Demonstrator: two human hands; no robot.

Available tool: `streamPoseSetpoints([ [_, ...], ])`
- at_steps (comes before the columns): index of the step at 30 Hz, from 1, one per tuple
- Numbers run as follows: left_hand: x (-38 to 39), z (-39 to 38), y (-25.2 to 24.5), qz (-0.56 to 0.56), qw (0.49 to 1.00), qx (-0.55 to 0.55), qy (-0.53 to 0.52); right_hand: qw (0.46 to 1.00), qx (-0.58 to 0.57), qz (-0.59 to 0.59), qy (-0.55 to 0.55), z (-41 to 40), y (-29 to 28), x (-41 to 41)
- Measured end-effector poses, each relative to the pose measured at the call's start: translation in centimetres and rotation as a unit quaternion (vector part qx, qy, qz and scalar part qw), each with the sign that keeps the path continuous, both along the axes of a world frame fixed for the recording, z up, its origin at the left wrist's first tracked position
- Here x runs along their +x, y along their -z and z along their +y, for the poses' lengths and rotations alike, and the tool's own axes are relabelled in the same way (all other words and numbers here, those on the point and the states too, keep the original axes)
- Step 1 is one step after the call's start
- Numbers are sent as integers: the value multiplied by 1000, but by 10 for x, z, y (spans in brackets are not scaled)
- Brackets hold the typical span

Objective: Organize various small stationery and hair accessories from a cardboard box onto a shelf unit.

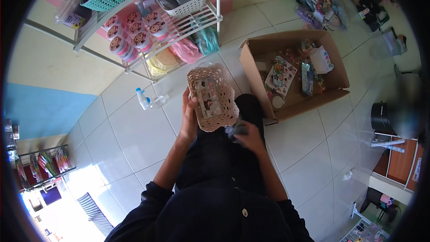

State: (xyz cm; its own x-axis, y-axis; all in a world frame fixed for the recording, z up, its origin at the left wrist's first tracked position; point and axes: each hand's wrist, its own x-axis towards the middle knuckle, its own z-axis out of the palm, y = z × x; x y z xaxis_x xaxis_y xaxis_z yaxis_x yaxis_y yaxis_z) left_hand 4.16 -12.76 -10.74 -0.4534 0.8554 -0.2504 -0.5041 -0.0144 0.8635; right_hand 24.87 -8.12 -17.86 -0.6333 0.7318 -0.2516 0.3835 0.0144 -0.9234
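Observation:
My left hand [189,116] grips the left side of a beige perforated plastic basket [228,102], thumb over its rim. The basket is tilted so that I see into it; a flat printed label or packet [209,98] bearing writing shows inside. Just right of the basket's near end, my right hand [250,138] clasps a crumpled dark grey cloth [236,131], a little blurred. Whether the cloth touches the basket I cannot tell. Both hands are above my lap.
An open cardboard box [255,70] with sticker sheets and small packets stands at right. A spray bottle [151,101] lies on the tiled floor at left. Ahead, a white metal rack [188,28] holds lidded tubs [136,33] and a white basket [184,6]. Bagged goods [324,8] lie beyond.

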Motion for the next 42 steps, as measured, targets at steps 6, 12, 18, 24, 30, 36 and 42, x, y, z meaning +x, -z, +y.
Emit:
streamPoseSetpoints([
  [6, 23, 2, -15, 114, 993, -32, 6, 900, -335, 180, 213, 41, -127, 36],
  [12, 78, 10, -17, 195, 980, 14, 26, 915, 376, -57, 134, 25, -88, -49],
  [18, 63, -5, 3, 288, 957, -10, -10, 973, 203, 97, -45, 1, -71, -41],
  [24, 90, 4, -42, 409, 910, -48, 45, 976, 151, 154, 16, 28, -94, -29],
  [30, 64, 22, -55, 275, 961, 14, -21, 988, 67, 128, 63, 50, -122, -24],
  [36, -35, 23, -164, 211, 948, 107, -211, 745, 500, 361, 254, 75, -153, 43],
  [42, -194, -6, -401, 278, 855, 347, -265, 842, 15, 436, 316, 56, -202, 55],
])
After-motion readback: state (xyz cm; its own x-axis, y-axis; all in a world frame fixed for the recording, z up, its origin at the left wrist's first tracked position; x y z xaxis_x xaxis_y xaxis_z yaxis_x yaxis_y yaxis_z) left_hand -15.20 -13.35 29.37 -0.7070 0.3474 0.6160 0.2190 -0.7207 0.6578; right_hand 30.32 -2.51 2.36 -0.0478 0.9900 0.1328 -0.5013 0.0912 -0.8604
